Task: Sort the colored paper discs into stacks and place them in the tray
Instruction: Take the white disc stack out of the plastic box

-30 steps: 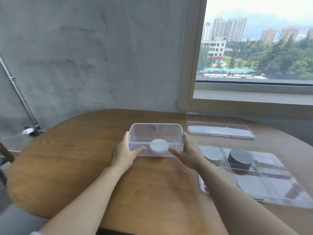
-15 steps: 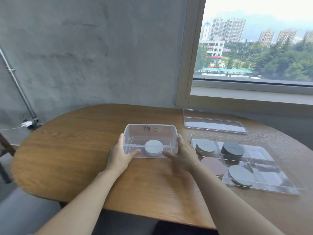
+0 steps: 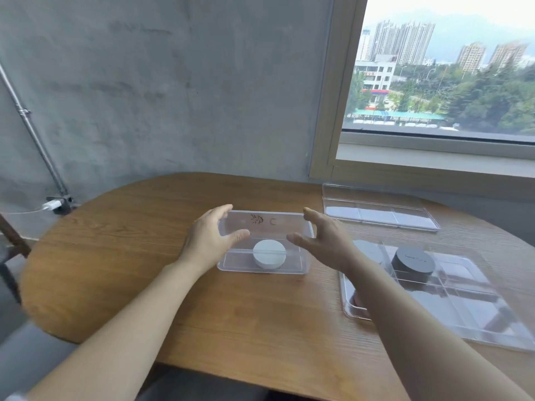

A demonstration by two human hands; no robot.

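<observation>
Hands: left hand, right hand lifted off clear plastic box, fingers spread, empty.
Pending: white round disc stack remained untrayed.

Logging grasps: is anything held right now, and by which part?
Nothing is held: left hand and right hand are open, spread over the two ends of the clear box; fingertip contact cannot be told.

We are seeing soft daylight coming in through the window at upper right, glaring off the clear tray and leaving the tabletop dim. Straight lines are bowing near the edges, and details are looking slightly soft.
</observation>
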